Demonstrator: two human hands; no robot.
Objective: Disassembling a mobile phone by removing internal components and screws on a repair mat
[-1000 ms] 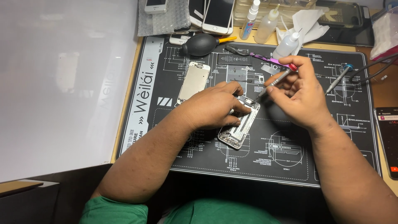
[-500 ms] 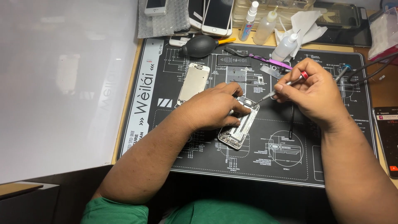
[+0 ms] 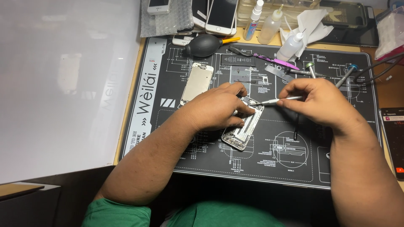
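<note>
Your left hand [image 3: 219, 110] presses down on the opened phone chassis [image 3: 243, 128], fingers clamped over its upper end, at the middle of the black repair mat [image 3: 336, 168]. Your right hand [image 3: 320, 101] pinches a thin screwdriver [image 3: 277, 101], tip touching the chassis's top edge. A detached screen panel [image 3: 197, 83] lies just beside your left hand.

I see the far edge of the black work mat [image 3: 294, 166] crowded: a black air blower [image 3: 205, 44], squeeze bottles [image 3: 290, 46], crumpled tissue [image 3: 309, 25] and loose screwdrivers [image 3: 347, 75] stand close together, leaving little room to pass. The detached screen panel [image 3: 197, 83] blocks the mat's far left part. My left hand [image 3: 219, 110] covers the opened phone [image 3: 244, 130]; my right hand [image 3: 315, 101] is just beside it. The mat's near edge and near right corner look free, though I can't be sure about small screws.
</note>
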